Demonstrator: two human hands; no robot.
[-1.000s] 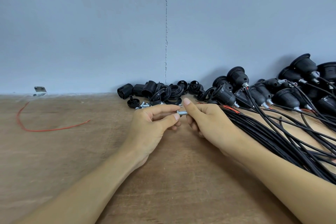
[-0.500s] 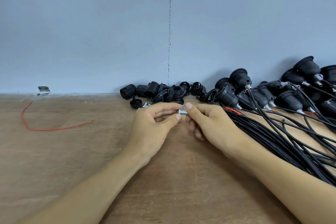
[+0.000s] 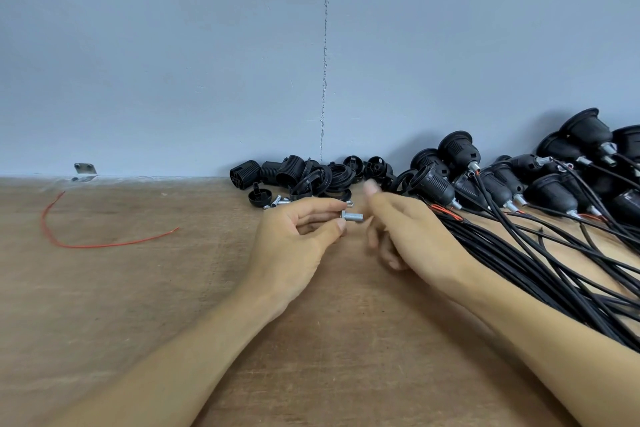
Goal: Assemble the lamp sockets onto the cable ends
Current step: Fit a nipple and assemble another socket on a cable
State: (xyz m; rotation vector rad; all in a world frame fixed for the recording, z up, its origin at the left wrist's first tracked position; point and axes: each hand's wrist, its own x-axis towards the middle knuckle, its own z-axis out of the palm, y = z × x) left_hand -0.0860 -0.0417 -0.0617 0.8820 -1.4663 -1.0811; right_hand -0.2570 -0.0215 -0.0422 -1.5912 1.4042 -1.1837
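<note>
Counter (image 3: 138,305): bare brown wood in the lower frame, both forearms reaching in over it.
Left hand (image 3: 294,236): at centre, thumb and forefinger pinching the head end of a nipple; the other fingers are curled under.
Nipple (image 3: 352,216): a short, silvery threaded tube held level, with its free end pointing right.
Right hand (image 3: 405,232): just right of the nipple and apart from it. It is blurred, with fingers loosely spread, and seems to hold nothing.
Cables (image 3: 519,253): a thick black bundle fanning across the right side, under the right forearm.
Handling: the nipple looks light, rigid and small. Its threads give some grip, but it would roll if dropped, so hold it by the head and leave the thread free. The cables look limp, so take one close to its end.
Spare nipples (image 3: 277,200): a few lie just beyond the left hand.
Socket parts (image 3: 304,173): loose black shells and rings at centre, against the wall.
Sockets (image 3: 434,185): already on cables, piled at upper right.
Red wire (image 3: 104,246): a loose curve at left.
</note>
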